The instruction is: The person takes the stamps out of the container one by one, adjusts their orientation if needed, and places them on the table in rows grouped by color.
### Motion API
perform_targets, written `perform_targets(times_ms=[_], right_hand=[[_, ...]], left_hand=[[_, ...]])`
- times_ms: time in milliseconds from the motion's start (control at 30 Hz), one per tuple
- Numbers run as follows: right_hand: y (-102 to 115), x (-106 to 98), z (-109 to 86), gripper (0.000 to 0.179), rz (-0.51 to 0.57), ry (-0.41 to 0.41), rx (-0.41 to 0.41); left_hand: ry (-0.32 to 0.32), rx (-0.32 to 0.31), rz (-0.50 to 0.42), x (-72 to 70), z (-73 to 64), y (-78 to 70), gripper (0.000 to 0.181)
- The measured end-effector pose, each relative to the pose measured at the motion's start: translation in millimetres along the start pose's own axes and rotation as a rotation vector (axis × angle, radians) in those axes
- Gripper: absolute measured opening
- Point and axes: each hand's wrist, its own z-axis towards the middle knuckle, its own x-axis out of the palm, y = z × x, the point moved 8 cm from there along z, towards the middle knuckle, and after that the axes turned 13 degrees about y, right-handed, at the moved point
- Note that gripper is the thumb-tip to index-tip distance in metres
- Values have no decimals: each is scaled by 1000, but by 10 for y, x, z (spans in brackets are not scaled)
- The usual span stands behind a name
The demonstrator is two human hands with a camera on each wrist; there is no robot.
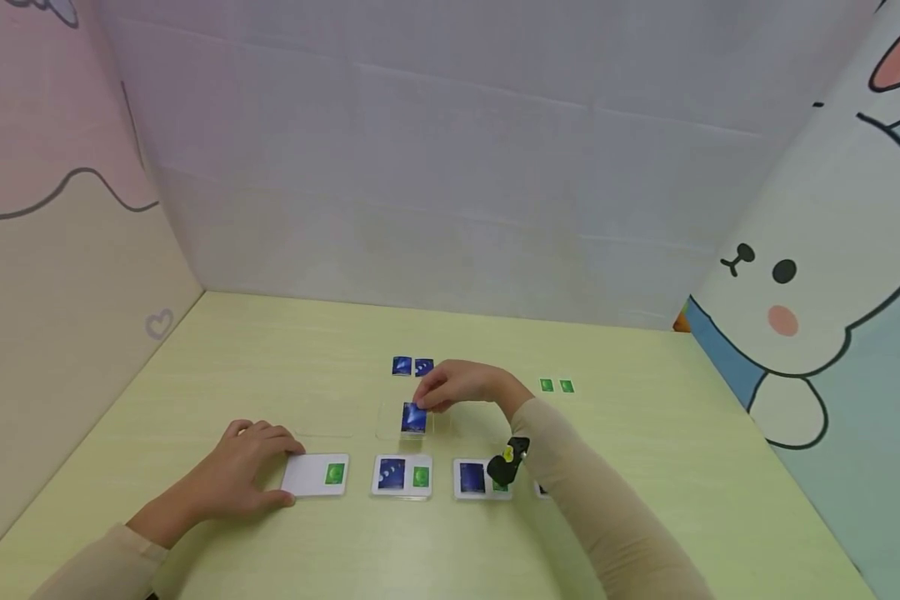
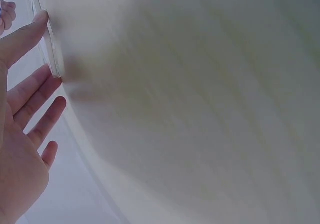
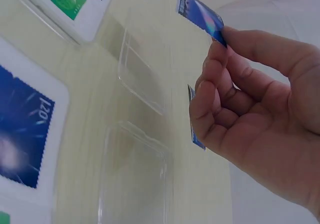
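Note:
My right hand [image 1: 457, 385] pinches a blue postage stamp [image 1: 414, 418] between thumb and forefinger, the other fingers curled below in the right wrist view. The stamp is held above the row of cards, tilted, with a shiny streak across it. On the left, my left hand [image 1: 243, 475] grips a white card [image 1: 303, 475] at its left end, thumb by the near edge and fingertips by the far edge. A green stamp [image 1: 334, 473] sits at that card's right side. In the left wrist view the card shows only as a thin edge between thumb and fingers.
To the right lie white cards [image 1: 408, 475] bearing blue and green stamps; my right forearm partly covers the row. Behind are clear plastic covers [image 3: 135, 184]. Two loose blue stamps [image 1: 401, 366] and two green stamps [image 1: 546, 385] lie farther back, before the wall [image 1: 420, 167].

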Motion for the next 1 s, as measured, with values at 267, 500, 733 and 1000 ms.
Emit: perform_targets(times_ms=[267, 500, 733, 1000], right_hand=[[-109, -95, -75, 22, 65, 89, 36], [-170, -202, -106, 22, 89, 118, 62], [-302, -332, -120, 22, 83, 93, 100], [-468, -442, -121, 24, 131, 64, 128]], left_hand=[[-2, 2, -7, 0, -9, -21, 47], [10, -5, -16, 11, -11, -5, 46], [9, -7, -9, 39, -19, -6, 46], [6, -11, 4, 45, -28, -24, 46]])
